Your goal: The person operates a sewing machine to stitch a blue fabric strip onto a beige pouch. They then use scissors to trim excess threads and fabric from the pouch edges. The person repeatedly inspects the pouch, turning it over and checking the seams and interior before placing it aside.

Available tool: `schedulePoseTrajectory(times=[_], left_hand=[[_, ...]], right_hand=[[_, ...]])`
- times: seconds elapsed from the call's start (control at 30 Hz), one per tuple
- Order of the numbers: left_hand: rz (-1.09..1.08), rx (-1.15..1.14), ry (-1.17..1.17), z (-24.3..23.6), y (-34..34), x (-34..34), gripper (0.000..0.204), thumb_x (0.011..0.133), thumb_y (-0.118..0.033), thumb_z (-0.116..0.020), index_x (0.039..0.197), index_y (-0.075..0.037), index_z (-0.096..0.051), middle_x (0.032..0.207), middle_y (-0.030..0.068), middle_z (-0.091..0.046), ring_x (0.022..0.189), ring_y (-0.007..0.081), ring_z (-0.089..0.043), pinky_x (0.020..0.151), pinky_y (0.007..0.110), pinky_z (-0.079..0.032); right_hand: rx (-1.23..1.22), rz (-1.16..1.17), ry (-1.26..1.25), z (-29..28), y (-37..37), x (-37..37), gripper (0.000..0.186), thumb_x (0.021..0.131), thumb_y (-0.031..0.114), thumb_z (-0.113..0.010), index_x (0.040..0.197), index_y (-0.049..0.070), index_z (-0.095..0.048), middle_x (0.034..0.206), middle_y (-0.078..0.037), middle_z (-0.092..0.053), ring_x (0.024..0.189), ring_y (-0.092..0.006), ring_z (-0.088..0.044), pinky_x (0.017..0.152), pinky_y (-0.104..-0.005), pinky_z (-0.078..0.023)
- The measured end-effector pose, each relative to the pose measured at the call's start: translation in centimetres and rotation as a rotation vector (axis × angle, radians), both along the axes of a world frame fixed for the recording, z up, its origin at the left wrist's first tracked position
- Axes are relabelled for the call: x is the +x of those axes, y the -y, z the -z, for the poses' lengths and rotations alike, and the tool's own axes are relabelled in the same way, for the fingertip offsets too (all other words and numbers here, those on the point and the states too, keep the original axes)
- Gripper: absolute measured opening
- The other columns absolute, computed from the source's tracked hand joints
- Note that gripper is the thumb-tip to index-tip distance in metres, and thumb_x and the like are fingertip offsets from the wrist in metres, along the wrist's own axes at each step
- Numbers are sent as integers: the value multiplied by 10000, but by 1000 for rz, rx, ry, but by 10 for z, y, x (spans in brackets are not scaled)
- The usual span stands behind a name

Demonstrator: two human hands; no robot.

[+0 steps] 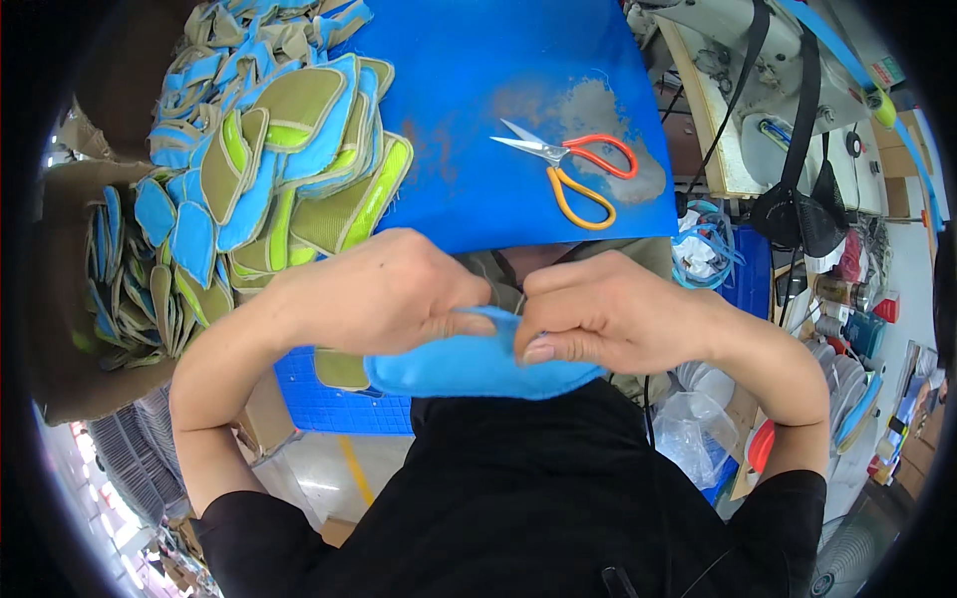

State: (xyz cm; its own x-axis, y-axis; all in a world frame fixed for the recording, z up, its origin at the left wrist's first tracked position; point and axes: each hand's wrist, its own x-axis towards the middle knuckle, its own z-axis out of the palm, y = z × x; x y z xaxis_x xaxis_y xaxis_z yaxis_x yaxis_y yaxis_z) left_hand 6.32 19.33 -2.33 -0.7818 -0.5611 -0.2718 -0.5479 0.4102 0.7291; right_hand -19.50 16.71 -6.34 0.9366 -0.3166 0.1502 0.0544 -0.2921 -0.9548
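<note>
So the person has both hands on one soft, bright-blue fabric pad with rounded ends (pixel 469 367), and it's right in front of their black short-sleeved shirt (pixel 538 478), just off the near edge of the blue tabletop (pixel 454 70). The left hand (pixel 394 294) is curled up and pinching the pad's upper edge around the middle, thumb lying across the blue face. The right hand (pixel 608 314) is doing pretty much the same a bit further along, thumb and curled fingers pinching the fabric. The two hands are really close together, knuckles up. Can't tell what the tucked-under fingertips are doing, they're hidden.

Up on the tabletop there's a pair of scissors with one red-orange and one yellow-orange handle loop (pixel 551 152), blades slightly parted and pointing left, with the handles lying by a worn grey patch (pixel 598 110). Over on the left is a big messy heap of leaf-shaped olive, blue and lime-green fabric pieces (pixel 299 105), and more of those sit in a brown cardboard box (pixel 75 384) beside it. One olive piece (pixel 339 369) peeks out under the left forearm, near the pad's left end. Off to the right there's a pale machine (pixel 733 25) with a black strap hanging near it (pixel 805 110), plus a crumpled clear plastic bag (pixel 696 434) lower down.
</note>
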Motion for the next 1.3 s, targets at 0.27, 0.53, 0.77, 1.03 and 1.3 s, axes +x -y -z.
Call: schedulePoseTrajectory(times=[0.27, 0.53, 0.77, 1.03, 1.3], left_hand=[[60, -679, 144, -32, -18, 77, 248, 893, -258, -707, 781, -91, -563, 657, 64, -504, 581, 233, -581, 466, 405, -449], [-530, -227, 384, 100, -38, 75, 236, 927, -204, -680, 1001, 17, -642, 954, 221, -662, 972, 382, -654, 844, 492, -513], [-17, -661, -39, 105, 32, -52, 471, 815, -256, -787, 1210, -42, -643, 1273, 146, -647, 1324, 342, -503, 1104, 510, -402], [226, -444, 358, 107, 47, -48, 251, 946, -317, -655, 945, -67, -627, 869, 105, -660, 822, 322, -677, 722, 475, -534], [275, -648, -11, 31, 35, -27, 193, 974, -201, -620, 827, -82, -580, 716, 95, -580, 641, 301, -637, 560, 399, -530]], right_hand=[[19, 377, -270, -22, -22, -66, 346, 1029, 279, -558, 758, 65, -529, 686, -56, -505, 596, -212, -502, 541, -376, -389], [730, 709, 42, 18, -40, -72, 449, 1100, 398, -417, 912, 48, -624, 794, -80, -680, 611, -115, -595, 552, -261, -390], [256, 671, 120, 28, -18, -16, 324, 1084, 312, -479, 1116, 54, -672, 1079, -125, -735, 676, -145, -665, 560, -276, -459], [-1150, 643, -482, 35, 19, -64, 174, 831, 229, -644, 977, 140, -677, 935, -13, -648, 920, -215, -661, 728, -384, -558], [-985, 468, -268, -24, -1, -32, 135, 811, 189, -682, 913, 103, -660, 914, -63, -618, 864, -251, -641, 726, -393, -545]])
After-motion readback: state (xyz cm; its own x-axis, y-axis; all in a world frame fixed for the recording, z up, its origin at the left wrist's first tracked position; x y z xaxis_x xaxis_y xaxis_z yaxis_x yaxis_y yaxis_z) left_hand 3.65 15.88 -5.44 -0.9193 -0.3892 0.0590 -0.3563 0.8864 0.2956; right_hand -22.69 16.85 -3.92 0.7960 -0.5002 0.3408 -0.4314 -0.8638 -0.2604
